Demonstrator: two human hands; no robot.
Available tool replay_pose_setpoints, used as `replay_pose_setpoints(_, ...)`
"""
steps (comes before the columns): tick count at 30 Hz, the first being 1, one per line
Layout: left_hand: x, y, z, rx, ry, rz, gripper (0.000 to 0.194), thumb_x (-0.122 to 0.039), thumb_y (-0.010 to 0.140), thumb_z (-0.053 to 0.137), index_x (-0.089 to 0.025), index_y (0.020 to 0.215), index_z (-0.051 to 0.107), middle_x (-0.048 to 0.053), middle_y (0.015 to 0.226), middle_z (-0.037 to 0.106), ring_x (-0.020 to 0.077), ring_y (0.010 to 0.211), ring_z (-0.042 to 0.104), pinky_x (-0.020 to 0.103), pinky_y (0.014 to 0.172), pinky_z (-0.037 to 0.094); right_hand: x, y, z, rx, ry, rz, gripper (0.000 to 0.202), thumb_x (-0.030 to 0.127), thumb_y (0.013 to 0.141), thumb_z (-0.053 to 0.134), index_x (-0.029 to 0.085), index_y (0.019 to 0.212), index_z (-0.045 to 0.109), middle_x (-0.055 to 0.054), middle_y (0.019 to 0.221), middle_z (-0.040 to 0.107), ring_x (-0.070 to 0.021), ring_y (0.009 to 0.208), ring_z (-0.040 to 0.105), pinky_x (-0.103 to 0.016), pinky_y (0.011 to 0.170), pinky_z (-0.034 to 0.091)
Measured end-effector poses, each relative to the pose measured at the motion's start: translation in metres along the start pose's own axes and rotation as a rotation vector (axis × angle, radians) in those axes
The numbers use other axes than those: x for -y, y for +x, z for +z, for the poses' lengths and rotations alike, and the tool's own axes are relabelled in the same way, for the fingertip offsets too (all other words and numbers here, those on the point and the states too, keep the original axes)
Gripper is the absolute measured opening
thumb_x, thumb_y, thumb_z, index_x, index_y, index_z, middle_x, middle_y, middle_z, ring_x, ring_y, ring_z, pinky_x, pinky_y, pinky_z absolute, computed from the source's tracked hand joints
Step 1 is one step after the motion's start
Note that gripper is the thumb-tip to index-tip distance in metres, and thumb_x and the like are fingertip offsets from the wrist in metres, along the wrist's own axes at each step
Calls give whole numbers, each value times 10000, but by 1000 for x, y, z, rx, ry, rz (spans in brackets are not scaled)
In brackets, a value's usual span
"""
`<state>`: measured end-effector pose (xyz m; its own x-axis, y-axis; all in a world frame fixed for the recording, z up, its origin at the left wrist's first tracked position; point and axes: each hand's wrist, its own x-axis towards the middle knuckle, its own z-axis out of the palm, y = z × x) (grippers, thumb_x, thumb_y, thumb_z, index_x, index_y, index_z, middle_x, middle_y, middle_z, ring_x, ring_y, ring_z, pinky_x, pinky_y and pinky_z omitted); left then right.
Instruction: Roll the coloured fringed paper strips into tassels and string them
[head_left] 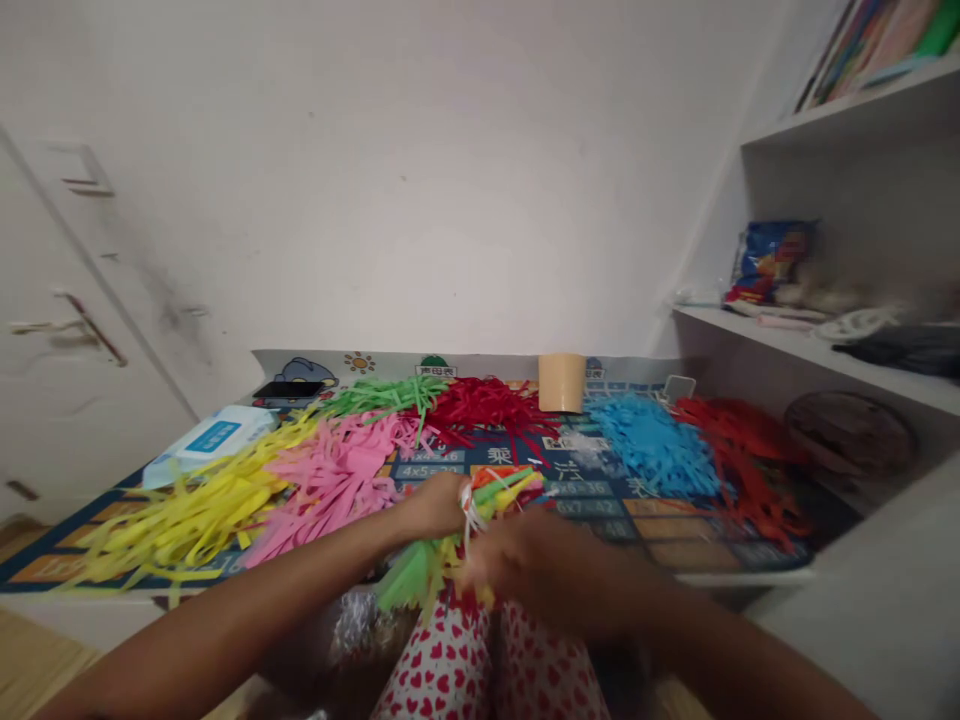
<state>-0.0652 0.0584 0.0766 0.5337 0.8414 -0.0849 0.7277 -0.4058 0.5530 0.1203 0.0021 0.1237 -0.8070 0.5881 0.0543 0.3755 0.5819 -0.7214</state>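
Note:
A bundle of green, yellow, pink, orange and red strips [421, 572] is held above my lap, its ends sticking out above and below my hands. My left hand [439, 506] is closed round the bundle's left side. White string [471, 508] crosses the bundle between my hands. My right hand [510, 560], blurred by motion, is closed at the bundle's right side, near the string; its fingertips are partly hidden. Piles of yellow [202, 510], pink [341, 480], green [390, 396], dark red [484, 408], blue [656, 445] and red strips [750, 465] lie on the table.
The table [675, 528] has a printed mat. A beige cup [562, 383] stands at the back, a wipes pack [214, 440] and a dark phone [291, 389] lie at left. Shelves [847, 355] with several items rise at right.

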Motion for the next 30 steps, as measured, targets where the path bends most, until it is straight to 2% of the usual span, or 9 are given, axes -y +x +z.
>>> replay_pose_setpoints(4, 12, -42, -33, 81, -231, 147, 486, -433, 754, 660, -217, 1189, 649, 16, 1113, 720, 237, 978, 654, 271, 868, 508, -61, -40, 7, 212, 48, 218, 255, 169, 853, 487, 158, 673, 667, 49, 567, 488, -78, 516, 409, -172, 477, 311)
replay_pose_setpoints(7, 0, -50, -8, 273, -160, 278, 354, -431, 682, 729, -223, 968, 737, 41, 869, 751, 241, 789, 681, 283, 761, 530, -97, -17, -5, 185, -251, 331, 235, 201, 832, 545, 153, 689, 725, 38, 495, 507, -87, 452, 427, -176, 430, 312)
replay_pose_setpoints(9, -7, -36, 23, 241, -72, 116, 177, -387, 649, 738, -212, 644, 710, 43, 549, 657, 259, 635, 658, 345, 687, 532, -95, 7, -3, 130, -385, 305, 165, 156, 764, 604, 152, 654, 727, 11, 509, 560, -115, 494, 498, -193, 479, 367)
replay_pose_setpoints(12, -3, -8, 57, 59, -182, -86, 185, -291, 607, 735, -196, 506, 613, 56, 499, 618, 300, 707, 661, 398, 732, 525, -69, 25, 22, -27, -509, 278, 171, 101, 740, 582, 142, 787, 741, -89, 741, 686, -198, 695, 614, -254, 628, 453)
replay_pose_setpoints(17, 12, 1, 67, -76, -501, -89, 283, -358, 761, 570, -175, 953, 669, 34, 857, 732, 227, 867, 663, 317, 799, 534, -70, -7, 77, -414, -583, 104, 424, 161, 890, 430, 157, 1279, 598, -154, 993, 690, -255, 879, 654, -334, 743, 531)
replay_pose_setpoints(20, 5, -4, 78, -95, -997, -215, 411, -322, 736, 513, -127, 1086, 607, 76, 861, 724, 208, 755, 685, 311, 737, 547, -98, -23, 100, -728, -552, 31, 526, 329, 947, 431, 230, 1462, 392, -159, 1223, 597, -292, 1076, 604, -418, 857, 527)
replay_pose_setpoints(23, -8, 3, 85, -59, -1623, -342, 444, -344, 726, 481, -117, 1086, 609, 99, 851, 720, 209, 741, 691, 322, 777, 539, -117, -23, 111, -833, -505, 113, 738, 517, 894, 509, 243, 1524, 241, -176, 1492, 328, -385, 1310, 417, -527, 968, 459)
replay_pose_setpoints(26, -19, 19, 84, -15, -1829, -210, 501, -437, 812, 402, -121, 1145, 602, 130, 1020, 711, 246, 929, 681, 369, 875, 513, -130, -18, 91, -906, -428, 219, 597, 413, 959, 405, 230, 1511, 266, -147, 1515, 309, -322, 1365, 368, -482, 1032, 425)
replay_pose_setpoints(30, -18, 21, 99, -77, -1710, -151, 553, -528, 772, 598, -192, 1211, 585, 95, 1255, 631, 265, 1157, 577, 382, 948, 461, -162, -30, 26, -1000, -566, 390, 503, 322, 955, 389, 185, 1439, 398, -151, 1417, 448, -281, 1294, 454, -457, 1040, 420)
